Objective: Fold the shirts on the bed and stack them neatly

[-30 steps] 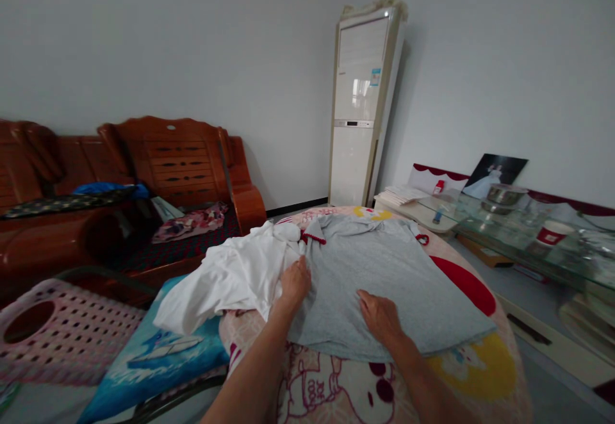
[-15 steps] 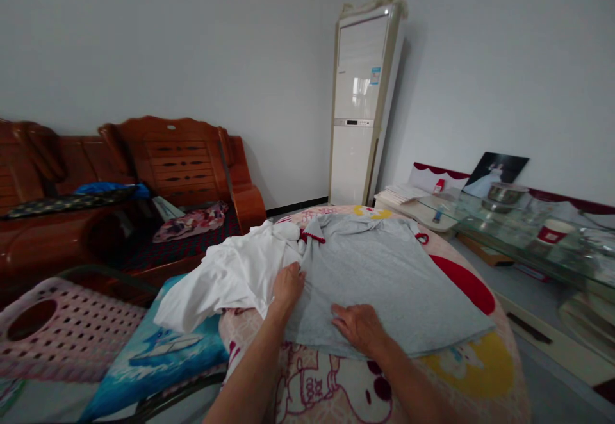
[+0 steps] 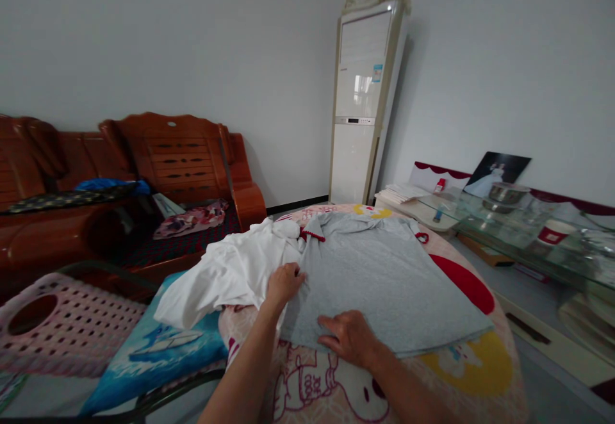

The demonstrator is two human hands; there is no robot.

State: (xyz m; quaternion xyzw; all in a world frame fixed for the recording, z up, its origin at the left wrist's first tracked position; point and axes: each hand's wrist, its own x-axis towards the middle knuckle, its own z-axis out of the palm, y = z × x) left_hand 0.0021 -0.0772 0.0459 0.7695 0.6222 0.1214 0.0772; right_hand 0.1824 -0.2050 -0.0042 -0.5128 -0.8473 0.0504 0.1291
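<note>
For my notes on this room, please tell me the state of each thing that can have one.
Grey shirt: spread out, lightly wrinkled
White cloth: crumpled, unfolded
Left hand: on shirt, slightly bent
Right hand: on shirt, partly spread
Table cover: spread out
Pink cloth: rumpled
Air conditioner: upright; whether running, cannot tell
Photo: propped up, tilted
Cup: upright

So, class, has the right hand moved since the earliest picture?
Yes, the right hand moved leftward and toward the person, judged against the cover's nearer yellow patch.
</note>
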